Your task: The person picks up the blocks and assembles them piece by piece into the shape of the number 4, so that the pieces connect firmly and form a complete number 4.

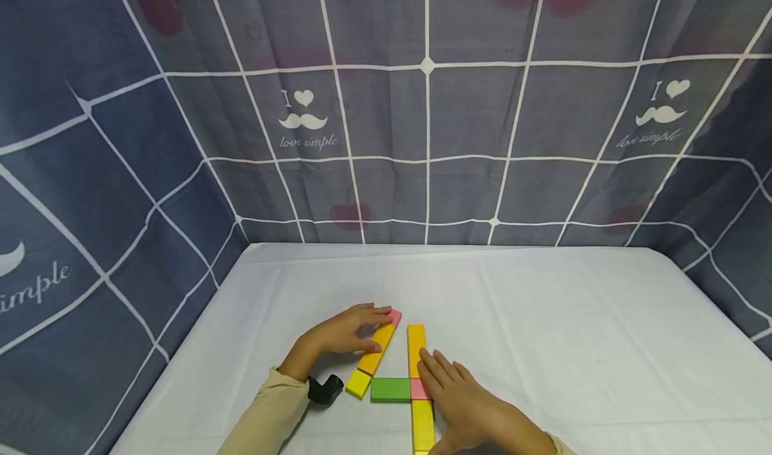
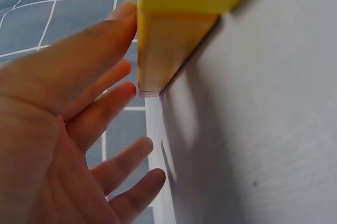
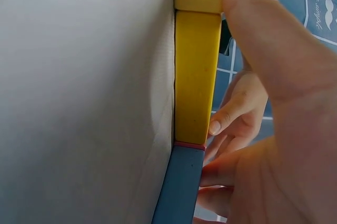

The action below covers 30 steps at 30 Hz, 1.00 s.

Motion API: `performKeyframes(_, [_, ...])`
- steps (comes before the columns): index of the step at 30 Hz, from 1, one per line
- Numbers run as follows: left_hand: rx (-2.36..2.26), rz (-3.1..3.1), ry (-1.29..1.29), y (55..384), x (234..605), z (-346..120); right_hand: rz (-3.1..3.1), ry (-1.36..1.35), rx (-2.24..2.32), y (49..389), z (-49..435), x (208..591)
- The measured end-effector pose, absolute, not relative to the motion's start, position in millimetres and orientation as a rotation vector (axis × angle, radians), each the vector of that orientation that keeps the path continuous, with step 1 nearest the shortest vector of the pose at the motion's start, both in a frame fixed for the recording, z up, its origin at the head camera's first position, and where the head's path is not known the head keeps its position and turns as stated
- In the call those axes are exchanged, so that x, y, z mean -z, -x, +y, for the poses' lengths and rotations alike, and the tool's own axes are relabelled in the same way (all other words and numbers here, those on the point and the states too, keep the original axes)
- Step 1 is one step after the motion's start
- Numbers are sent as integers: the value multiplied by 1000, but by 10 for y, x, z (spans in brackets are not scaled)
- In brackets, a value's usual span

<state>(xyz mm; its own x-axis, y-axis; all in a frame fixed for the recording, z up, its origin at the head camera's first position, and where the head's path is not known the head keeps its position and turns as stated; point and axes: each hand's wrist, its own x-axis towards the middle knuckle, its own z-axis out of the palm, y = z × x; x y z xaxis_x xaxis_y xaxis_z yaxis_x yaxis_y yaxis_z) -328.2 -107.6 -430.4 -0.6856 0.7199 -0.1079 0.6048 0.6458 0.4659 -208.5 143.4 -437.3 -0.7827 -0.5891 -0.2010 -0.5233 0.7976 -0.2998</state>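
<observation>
My left hand (image 1: 350, 331) reaches over a slanted row of blocks. Its fingertips touch the pink block (image 1: 395, 317) at the far end, and the thumb rests at the long orange-yellow block (image 1: 378, 349); a short yellow block (image 1: 358, 384) ends the row. Fingers look spread and mostly straight in the left wrist view. My right hand (image 1: 464, 398) lies with extended fingers along a second row: a far yellow block (image 1: 416, 350), a pink block (image 1: 419, 389) and a near yellow block (image 1: 423, 425). The right wrist view also shows a blue block (image 3: 181, 187), hidden in the head view.
A green block (image 1: 391, 391) lies between the two rows, against the pink one. A black object (image 1: 326, 389) sits at the left wrist. White cloth (image 1: 573, 314) covers the table, and a grey-blue checked curtain (image 1: 386, 193) stands behind and at both sides.
</observation>
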Motion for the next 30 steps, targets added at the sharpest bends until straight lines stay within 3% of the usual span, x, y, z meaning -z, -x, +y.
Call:
performKeyframes(21, [-733,2642,-1025,3298,4239,-1058,2677,845,357,2141,1489,4404])
performKeyframes(30, [-806,2746,-939,3151,4145,-1171,2763,890,597,2226,1734,4187])
